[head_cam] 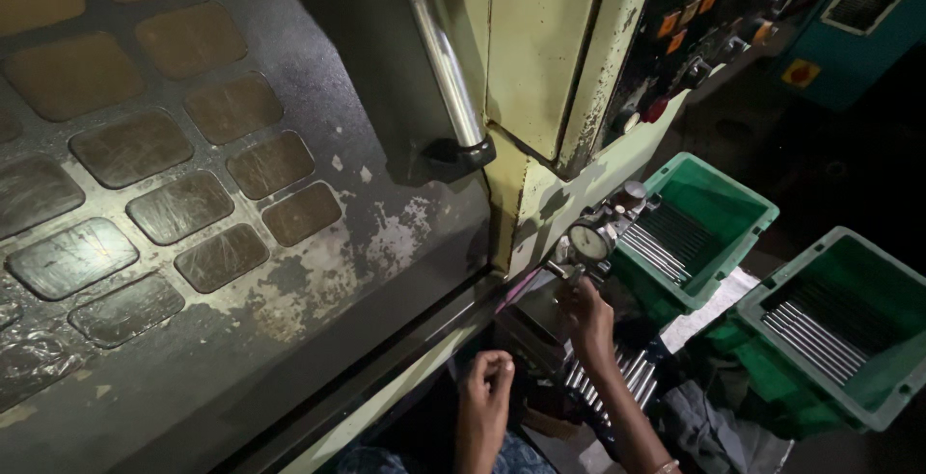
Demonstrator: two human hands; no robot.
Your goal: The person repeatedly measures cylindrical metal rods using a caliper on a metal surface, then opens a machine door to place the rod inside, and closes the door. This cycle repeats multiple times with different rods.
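From the head camera, the right hand (586, 315) reaches up to a dial gauge (588, 241) fixed on a stand beside the pale green machine (540, 59) — its fingers curl at the gauge's base, though what they pinch cannot be told. The left hand (485, 387) hangs lower, loosely curled, holding nothing visible. Metal rods (617, 378) lie under the right wrist; two green bins (709, 233) of rods sit further right.

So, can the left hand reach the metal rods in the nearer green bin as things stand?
Probably not directly: the left hand sits low by the machine door, and the right hand at the dial gauge lies between it and the green bin.
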